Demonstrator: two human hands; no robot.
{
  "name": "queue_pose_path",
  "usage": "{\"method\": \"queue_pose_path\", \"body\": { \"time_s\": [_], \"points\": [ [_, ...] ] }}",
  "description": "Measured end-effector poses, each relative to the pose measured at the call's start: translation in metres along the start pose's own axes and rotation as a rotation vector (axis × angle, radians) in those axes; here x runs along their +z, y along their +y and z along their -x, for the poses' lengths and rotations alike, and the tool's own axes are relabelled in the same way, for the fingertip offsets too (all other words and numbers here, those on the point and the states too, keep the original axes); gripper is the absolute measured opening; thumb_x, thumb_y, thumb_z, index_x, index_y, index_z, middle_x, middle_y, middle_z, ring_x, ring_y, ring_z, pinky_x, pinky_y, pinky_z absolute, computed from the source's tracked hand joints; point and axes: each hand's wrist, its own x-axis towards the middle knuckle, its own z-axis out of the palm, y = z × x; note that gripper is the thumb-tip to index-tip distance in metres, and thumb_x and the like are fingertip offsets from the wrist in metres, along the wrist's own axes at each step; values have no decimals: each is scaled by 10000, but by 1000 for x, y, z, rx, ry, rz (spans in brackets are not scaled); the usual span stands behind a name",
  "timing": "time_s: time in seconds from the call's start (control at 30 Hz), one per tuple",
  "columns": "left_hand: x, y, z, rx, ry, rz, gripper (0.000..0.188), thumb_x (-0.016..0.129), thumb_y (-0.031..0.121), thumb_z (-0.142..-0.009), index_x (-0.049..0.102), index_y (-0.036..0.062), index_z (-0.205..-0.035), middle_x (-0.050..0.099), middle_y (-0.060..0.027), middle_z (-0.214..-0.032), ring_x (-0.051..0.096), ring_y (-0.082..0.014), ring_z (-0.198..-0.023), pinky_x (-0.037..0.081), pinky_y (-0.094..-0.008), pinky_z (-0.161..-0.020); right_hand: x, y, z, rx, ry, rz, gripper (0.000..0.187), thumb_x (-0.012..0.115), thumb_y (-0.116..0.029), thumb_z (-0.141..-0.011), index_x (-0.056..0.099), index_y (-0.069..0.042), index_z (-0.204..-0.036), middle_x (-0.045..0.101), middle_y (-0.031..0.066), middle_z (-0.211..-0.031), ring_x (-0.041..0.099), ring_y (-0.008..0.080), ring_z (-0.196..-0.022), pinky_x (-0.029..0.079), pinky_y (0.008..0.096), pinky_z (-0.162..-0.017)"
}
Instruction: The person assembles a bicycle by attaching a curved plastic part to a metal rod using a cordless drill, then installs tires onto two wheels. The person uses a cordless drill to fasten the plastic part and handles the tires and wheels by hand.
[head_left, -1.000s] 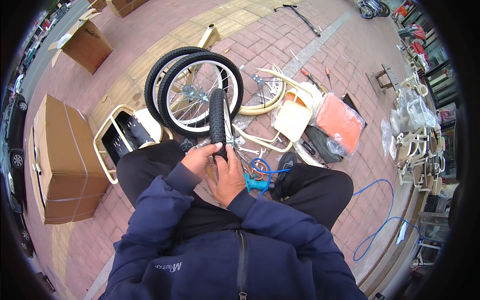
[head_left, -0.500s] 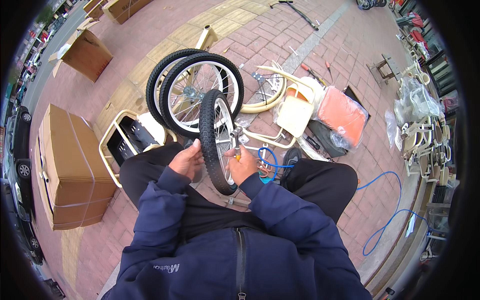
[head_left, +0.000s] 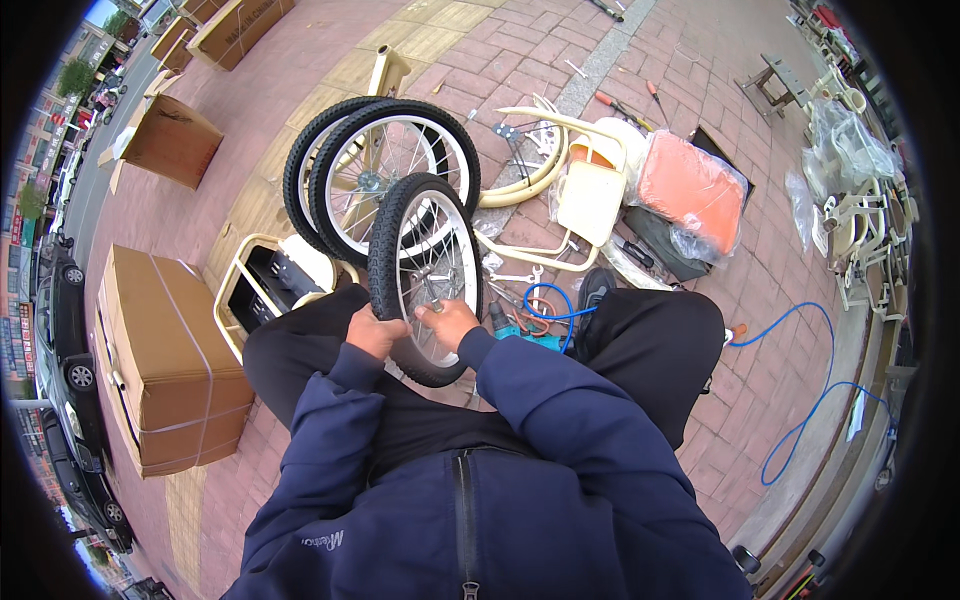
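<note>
A small bicycle wheel (head_left: 384, 268) with a black knobbly tyre and a pale rim stands upright between my knees. My left hand (head_left: 377, 332) is closed on the tyre at its lower left, thumb across the tread. At the lower spokes, my right hand (head_left: 450, 324) grips a small metal tool (head_left: 428, 284), its head lying in front of the wheel; the fingers partly cover it. Just beyond, two more wheels (head_left: 468, 150) lean together against a cream frame (head_left: 390, 70).
A teal power tool (head_left: 532, 336), a blue hose (head_left: 825, 345) and wrenches (head_left: 533, 276) lie by my right foot. Cream fenders (head_left: 520, 193), a cream rack (head_left: 590, 205) and a wrapped orange panel (head_left: 690, 190) lie further right. A strapped carton (head_left: 180, 360) stands left.
The wheel has turned, showing more of its spoked side. My left hand has closed on the tyre. My right hand has moved left with the metal tool, bringing it in front of the spokes.
</note>
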Motion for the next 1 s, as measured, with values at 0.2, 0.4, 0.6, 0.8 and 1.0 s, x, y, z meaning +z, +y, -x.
{"method": "queue_pose_path", "body": {
  "time_s": [0.2, 0.4, 0.6, 0.8, 1.0],
  "points": [
    [-5, 9, 0, 41, 17, 87, 221, 692, 37, -689, 630, -31, -889, 656, -59, -765, 597, -122, -642, 483, -271, -609, 6, -3, -7, -117, -11, 56, 408, 625, -393, -896, 683, -5, -786, 647, 87, -651, 612, 215, -601, 471, 349, -615],
    [2, 16, 0, 143, 22, -199, 285, 709, 54, -661, 606, -41, -909, 661, -69, -792, 613, -138, -693, 493, -281, -660, 10, -1, -15, -202, -57, 90, 367, 563, -386, -940, 682, -59, -824, 559, 82, -571, 586, 227, -569, 429, 366, -546],
    [3, 5, -7, 205, 13, -317, 257, 742, 109, -697, 651, -27, -894, 670, -67, -772, 628, -146, -686, 498, -291, -667, 5, -18, -14, 408, -162, -441, 362, 632, -327, -904, 528, -98, -644, 387, -8, -509, 329, 126, -412, 248, 325, -416],
    [4, -14, -15, 306, 78, -439, 294, 775, 204, -721, 671, -31, -865, 656, -93, -715, 626, -151, -650, 492, -303, -636, -2, -23, -16, 515, -229, -490, 286, 584, -232, -888, 481, -140, -638, 376, -21, -527, 318, 123, -403, 263, 304, -419],
    [-19, -63, -54, 287, 119, -511, 467, 530, 411, -960, 669, -19, -838, 640, -206, -732, 650, -303, -730, 484, -410, -702, -2, -16, -20, 479, -257, -521, 221, 624, -246, -908, 590, -60, -792, 377, -24, -538, 324, 122, -414, 260, 302, -424]
  ]
}}
